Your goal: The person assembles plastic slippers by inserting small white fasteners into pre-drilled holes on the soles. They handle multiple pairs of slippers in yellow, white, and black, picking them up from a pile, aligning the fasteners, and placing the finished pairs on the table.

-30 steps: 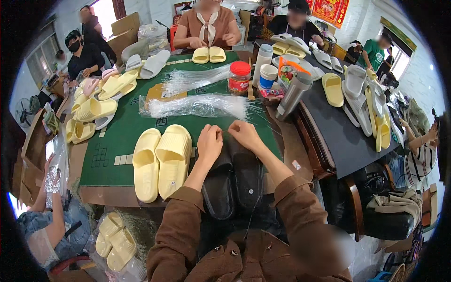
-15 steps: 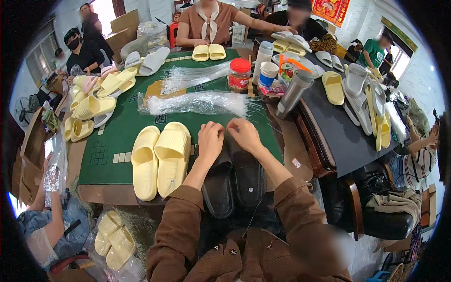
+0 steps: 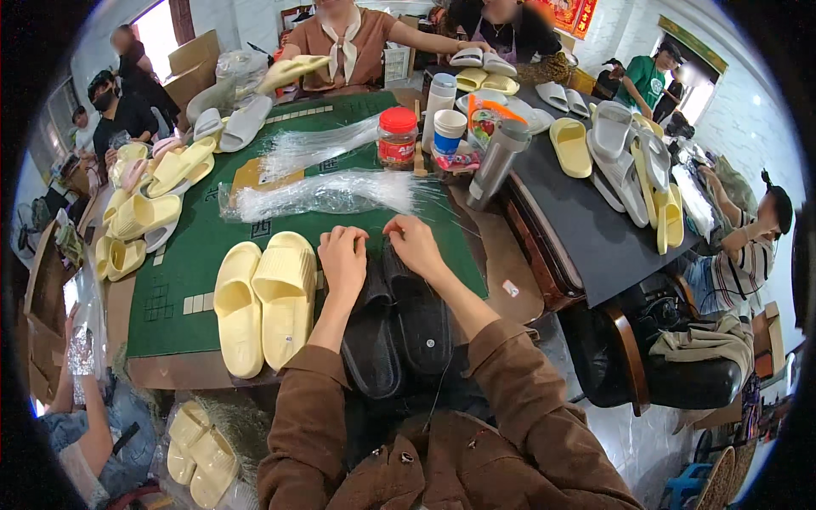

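A pair of black slippers stands before me at the table edge, one on the left (image 3: 371, 340) and one on the right (image 3: 425, 327). Over their far, toe ends are both hands, fingertips a short gap apart. My left hand (image 3: 343, 262) has its fingers pinched together by the left toe. My right hand (image 3: 415, 246) is pinched likewise above the right toe. Whatever thin thing they may hold is too small to make out. Left of my hands sits a pale yellow slipper pair (image 3: 287, 302), toes away from me. Beyond lies a wrapped bundle of thin clear plastic strands (image 3: 327, 195).
A red-lidded jar (image 3: 397, 138), a paper cup (image 3: 450, 132) and a steel flask (image 3: 499, 161) stand at the green mat's far right. Slippers pile up at the left (image 3: 140, 212) and on the black table (image 3: 625, 170). A black chair (image 3: 688, 378) is at right. Co-workers sit around.
My view has shifted slightly, while both hands stay at the black toes, a little apart. The person across has lifted the pale yellow slippers off the mat toward the left.
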